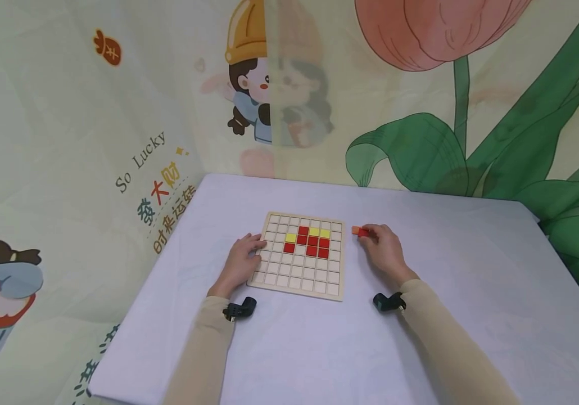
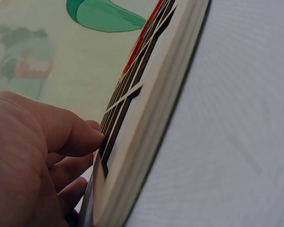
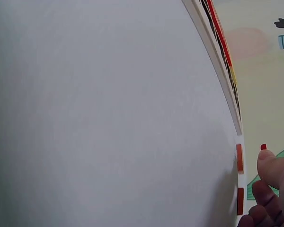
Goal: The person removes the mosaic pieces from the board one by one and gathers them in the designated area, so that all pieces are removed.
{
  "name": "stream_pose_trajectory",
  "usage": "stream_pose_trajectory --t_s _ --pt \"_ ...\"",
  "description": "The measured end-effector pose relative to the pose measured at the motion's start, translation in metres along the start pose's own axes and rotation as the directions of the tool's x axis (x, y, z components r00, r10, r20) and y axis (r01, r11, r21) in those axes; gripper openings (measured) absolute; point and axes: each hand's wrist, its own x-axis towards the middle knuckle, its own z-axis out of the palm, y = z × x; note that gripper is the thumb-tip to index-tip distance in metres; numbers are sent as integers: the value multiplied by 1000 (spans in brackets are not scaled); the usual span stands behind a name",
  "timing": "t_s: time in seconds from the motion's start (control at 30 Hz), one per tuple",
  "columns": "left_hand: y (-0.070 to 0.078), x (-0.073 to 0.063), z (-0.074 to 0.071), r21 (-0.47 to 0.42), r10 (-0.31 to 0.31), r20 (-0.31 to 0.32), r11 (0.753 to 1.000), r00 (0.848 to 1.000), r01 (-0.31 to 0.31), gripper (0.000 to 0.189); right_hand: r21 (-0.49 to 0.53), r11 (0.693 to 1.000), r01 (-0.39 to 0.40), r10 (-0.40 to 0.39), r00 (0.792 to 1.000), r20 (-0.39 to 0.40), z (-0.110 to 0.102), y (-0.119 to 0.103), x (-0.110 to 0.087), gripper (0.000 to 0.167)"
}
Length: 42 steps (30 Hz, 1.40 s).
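Observation:
A square wooden grid board [image 1: 297, 289] lies on the white table, with several red tiles [image 1: 312, 241] and 3 yellow tiles [image 1: 290, 238] in its cells. My left hand [image 1: 239, 261] rests at the board's left edge, thumb and fingertips touching the rim. In the left wrist view the thumb [image 2: 80, 135] lies against the frame. To the right of the board my right hand [image 1: 385, 247] pinches a small red tile [image 3: 263, 147], mostly hidden by the thumb in the right wrist view. Close by that hand are an orange tile [image 3: 240, 158] and another one [image 3: 240, 201] on the table.
The white-covered table [image 1: 471, 270] reaches well to the right of the board. Behind it hangs a printed cloth [image 1: 421, 140] with a big tulip and cartoon figures. Another printed wall [image 1: 67, 140] stands along the left side. A black wrist camera [image 1: 389, 302] sits at my right sleeve.

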Motion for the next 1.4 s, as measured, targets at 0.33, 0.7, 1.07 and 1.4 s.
stream_pose_trajectory --t_s 0.33,0.7,1.07,1.4 --pt "-1 0 -1 1 13 1 1000 1000 -13 38 5 999 -53 53 998 -15 -9 17 1 38" --pt "0 0 0 12 5 2 1000 1000 -5 39 -15 992 -129 128 990 -57 -19 32 -1 38" --pt "-3 1 0 12 7 1 1000 1000 -7 39 -86 982 -169 162 983 -85 -24 35 0 37" --pt "-3 2 1 15 -1 -1 1000 1000 1 39 -127 981 -150 145 988 -49 -30 36 4 35"
